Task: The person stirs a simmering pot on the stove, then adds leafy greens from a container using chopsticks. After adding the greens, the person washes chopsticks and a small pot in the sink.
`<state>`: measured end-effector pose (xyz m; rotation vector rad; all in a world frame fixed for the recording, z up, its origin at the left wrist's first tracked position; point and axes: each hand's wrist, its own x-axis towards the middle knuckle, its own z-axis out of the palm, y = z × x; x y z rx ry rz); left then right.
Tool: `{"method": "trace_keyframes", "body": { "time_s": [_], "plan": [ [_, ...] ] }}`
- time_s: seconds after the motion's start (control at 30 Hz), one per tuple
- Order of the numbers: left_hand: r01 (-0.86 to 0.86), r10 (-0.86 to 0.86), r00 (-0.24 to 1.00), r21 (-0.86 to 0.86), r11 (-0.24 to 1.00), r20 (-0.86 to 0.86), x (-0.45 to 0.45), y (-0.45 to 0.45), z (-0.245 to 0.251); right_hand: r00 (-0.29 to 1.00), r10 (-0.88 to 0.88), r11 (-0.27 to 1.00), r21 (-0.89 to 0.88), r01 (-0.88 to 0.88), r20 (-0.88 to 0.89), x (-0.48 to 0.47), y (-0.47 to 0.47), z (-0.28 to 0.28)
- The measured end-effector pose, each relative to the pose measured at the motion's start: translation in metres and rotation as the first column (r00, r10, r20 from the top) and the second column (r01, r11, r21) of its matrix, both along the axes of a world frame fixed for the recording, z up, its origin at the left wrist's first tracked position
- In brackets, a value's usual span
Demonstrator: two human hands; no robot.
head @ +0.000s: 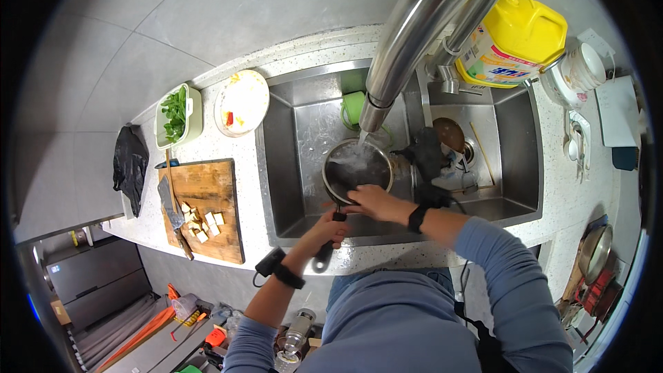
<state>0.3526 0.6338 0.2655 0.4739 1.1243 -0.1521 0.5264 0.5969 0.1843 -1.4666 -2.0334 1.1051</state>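
Observation:
My left hand (331,230) grips the black handle of a round metal pot (344,168) in the left sink basin (282,166). Water from the arched steel faucet (375,109) runs into the pot, and the surface is splashing. My right hand (375,203) is at the near rim of the pot, beside the handle; its fingertips reach over the edge, and whether they pinch anything is hard to see. Behind the pot, by the basin's far wall, lies a green plastic container (354,108), partly behind the faucet.
Left of the sink are a cutting board (220,191) with pale cubes (202,223) and a cleaver (171,202), a food-stained plate (248,103) and a tub of greens (176,114). The right basin holds a dark cloth (429,155) and utensils. A yellow detergent jug (523,36) stands behind.

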Motion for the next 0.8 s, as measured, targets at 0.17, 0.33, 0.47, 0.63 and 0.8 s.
{"method": "trace_keyframes", "body": {
  "time_s": [0.17, 0.33, 0.47, 0.63, 0.8],
  "plan": [
    [0.143, -0.144, 0.989, -0.025, 0.989, -0.025, -0.023, 0.010, 0.005, 0.955, -0.091, 0.991, -0.115, 0.061, -0.282, 0.034, 0.019, 0.025],
    [0.256, -0.255, 0.966, 0.024, 0.966, -0.038, -0.031, 0.013, 0.005, 0.961, -0.153, 0.964, 0.181, 0.197, -0.232, -0.013, 0.043, 0.041],
    [0.297, -0.297, 0.952, -0.003, 0.955, -0.071, -0.036, 0.013, 0.010, 0.964, 0.254, 0.939, 0.258, -0.226, -0.081, -0.031, 0.045, 0.038],
    [0.335, -0.334, 0.942, 0.024, 0.942, -0.042, -0.042, 0.015, 0.017, 0.901, 0.409, 0.832, 0.347, -0.433, 0.143, -0.029, 0.053, 0.047],
    [0.404, -0.401, 0.915, 0.130, 0.905, -0.054, -0.038, 0.014, 0.019, 0.813, 0.088, 0.660, 0.578, -0.480, 0.575, -0.046, 0.059, 0.054]
  ]
}}
